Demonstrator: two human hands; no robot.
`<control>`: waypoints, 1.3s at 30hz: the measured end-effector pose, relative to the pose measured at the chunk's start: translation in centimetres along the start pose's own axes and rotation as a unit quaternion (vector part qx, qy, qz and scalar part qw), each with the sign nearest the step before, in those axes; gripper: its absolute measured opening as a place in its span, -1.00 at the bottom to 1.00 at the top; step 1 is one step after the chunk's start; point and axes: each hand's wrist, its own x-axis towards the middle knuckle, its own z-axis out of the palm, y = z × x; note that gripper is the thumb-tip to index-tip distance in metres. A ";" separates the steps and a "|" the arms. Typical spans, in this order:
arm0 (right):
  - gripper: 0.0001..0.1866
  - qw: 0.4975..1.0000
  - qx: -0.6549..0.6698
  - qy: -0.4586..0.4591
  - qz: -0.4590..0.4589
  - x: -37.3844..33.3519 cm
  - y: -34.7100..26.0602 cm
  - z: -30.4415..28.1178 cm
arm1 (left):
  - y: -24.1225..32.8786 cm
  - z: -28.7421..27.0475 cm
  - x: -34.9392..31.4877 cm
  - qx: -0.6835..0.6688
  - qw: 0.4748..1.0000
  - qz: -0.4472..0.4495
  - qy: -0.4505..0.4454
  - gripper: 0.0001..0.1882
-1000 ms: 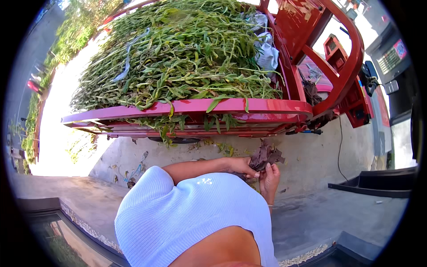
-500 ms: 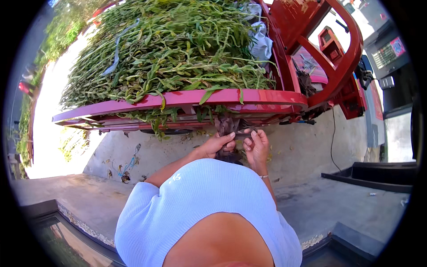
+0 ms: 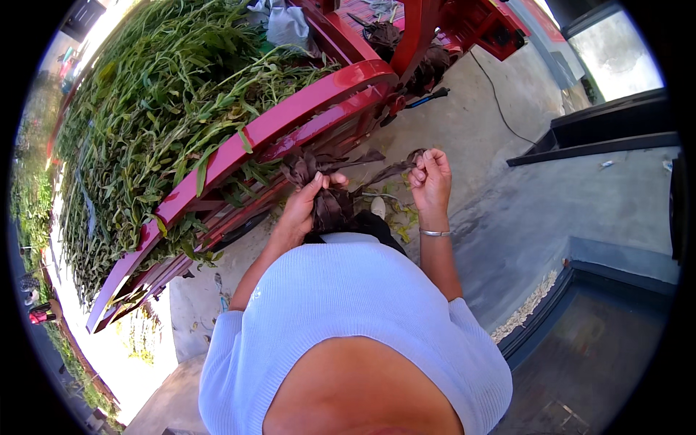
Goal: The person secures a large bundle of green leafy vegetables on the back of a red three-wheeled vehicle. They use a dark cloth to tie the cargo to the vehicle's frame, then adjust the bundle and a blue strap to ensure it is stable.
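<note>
A crumpled bunch of dark brown cloth (image 3: 335, 212) hangs in front of my body. My left hand (image 3: 303, 203) is closed around its upper part, and loose ends stick out above the fingers. Off to the right, my right hand (image 3: 431, 175) pinches the end of a strip of the same cloth. That strip runs slanting between the two hands, and another loose tail points right from the bunch. Just beyond my left hand is the red metal rail (image 3: 290, 119) of a cart, loaded with a heap of cut green leafy stalks (image 3: 159, 109).
A white sack (image 3: 288, 29) lies beside the stalks. Behind the cart's curved frame sit more dark cloth pieces (image 3: 431, 65). A black cable (image 3: 500, 101) crosses the concrete floor toward a black trough-like frame (image 3: 594, 130). Yellowish leaves (image 3: 404, 217) lie near my shoe (image 3: 378, 207).
My view has turned to the right, so the cart now slants on the left. My hands were close together; the right has moved away, drawing the cloth strip out.
</note>
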 end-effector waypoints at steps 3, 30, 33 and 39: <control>-0.91 0.999 -0.021 0.021 -0.027 4.5 -3.6 -4.9 | -1.7 1.2 2.8 -0.053 0.998 0.018 -0.028 -0.69; -0.92 0.954 -0.093 0.218 -0.182 17.1 -26.8 -28.1 | -6.1 10.4 16.3 -0.118 0.993 -0.006 -0.015 -0.52; -0.93 0.975 -0.157 0.106 -0.116 15.7 -23.9 -21.8 | -7.1 12.5 18.0 -0.153 0.981 -0.073 -0.095 -0.51; -0.90 0.978 -0.171 -0.117 -0.020 11.8 -15.5 -9.4 | -8.7 15.9 20.0 -0.089 0.975 -0.132 -0.153 -0.45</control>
